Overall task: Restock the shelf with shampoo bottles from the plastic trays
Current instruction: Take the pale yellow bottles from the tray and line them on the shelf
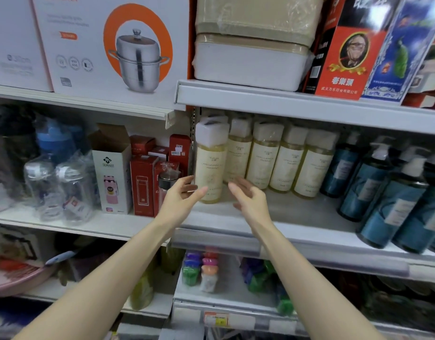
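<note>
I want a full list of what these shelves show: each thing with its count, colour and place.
shampoo bottles: at least five, pale yellow with white caps, middle shelf, in a row
pump bottles: several, dark teal, same shelf, right
steamer box: one, white with orange ring, top shelf, left
wrapped bins: two, beige and white, stacked, top shelf, middle
red boxes: several, red, middle shelf, left bay
clear bottles: several, transparent, far left
small bottles: several, mixed colours, lower shelf
left hand: one, at the leftmost shampoo bottle, low down; grip unclear
right hand: one, open, just right of that bottle, holding nothing
</note>
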Tool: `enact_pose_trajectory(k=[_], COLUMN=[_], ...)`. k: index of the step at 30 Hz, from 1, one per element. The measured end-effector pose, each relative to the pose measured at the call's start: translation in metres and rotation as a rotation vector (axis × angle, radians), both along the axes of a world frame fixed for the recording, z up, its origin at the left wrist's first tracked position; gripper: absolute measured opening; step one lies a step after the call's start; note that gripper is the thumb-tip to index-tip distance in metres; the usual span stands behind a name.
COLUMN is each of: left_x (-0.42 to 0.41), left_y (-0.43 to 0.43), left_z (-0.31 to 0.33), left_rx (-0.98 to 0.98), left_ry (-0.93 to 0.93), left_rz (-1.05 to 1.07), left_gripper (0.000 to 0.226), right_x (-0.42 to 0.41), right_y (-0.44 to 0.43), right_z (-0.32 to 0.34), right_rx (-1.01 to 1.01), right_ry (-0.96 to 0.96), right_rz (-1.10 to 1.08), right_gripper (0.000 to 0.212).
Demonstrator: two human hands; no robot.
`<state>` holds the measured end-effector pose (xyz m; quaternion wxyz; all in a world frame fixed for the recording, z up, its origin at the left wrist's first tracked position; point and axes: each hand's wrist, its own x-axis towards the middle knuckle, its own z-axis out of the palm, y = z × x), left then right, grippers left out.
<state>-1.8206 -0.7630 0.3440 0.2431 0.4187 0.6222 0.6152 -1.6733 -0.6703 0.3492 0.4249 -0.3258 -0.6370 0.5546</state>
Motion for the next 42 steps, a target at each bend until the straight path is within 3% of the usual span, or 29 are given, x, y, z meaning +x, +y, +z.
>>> enact_pose_trajectory(k=[2, 9, 20, 31, 37, 42], left_x=[0.019, 0.078, 0.147, 0.170, 0.169, 0.174], left_y=[-0.009, -0.049, -0.091, -0.128, -0.129, -0.136], left_z=[0.002, -0.021, -0.141, -0.350, -0.506, -0.634], left_rx=[-0.004, -0.033, -0.241, -0.652, -0.805, -0.879], left_ry=[0.016, -0.020, -0.165, -0.384, -0.538, -0.562], left_rz=[0.001, -0.011, 0.003, 0.040, 0.059, 0.082], left_gripper=[0.063, 0.061, 0.049, 0.042, 0.068, 0.073], right_x=[0.017, 0.074, 0.141, 0.178, 0.180, 0.176], right_y=[-0.007, -0.039, -0.076, -0.108, -0.114, -0.118], right_z=[0.000, -0.015, -0.136, -0.346, -0.484, -0.610], right_rx=[0.018, -0.018, -0.157, -0.528, -0.645, -0.712], right_ry=[0.015, 0.016, -0.134, -0.412, -0.570, -0.672], right_rz=[0.005, 0.078, 0.110, 0.113, 0.090, 0.058], right_gripper=[0.040, 0.043, 0.027, 0.034, 0.009, 0.009])
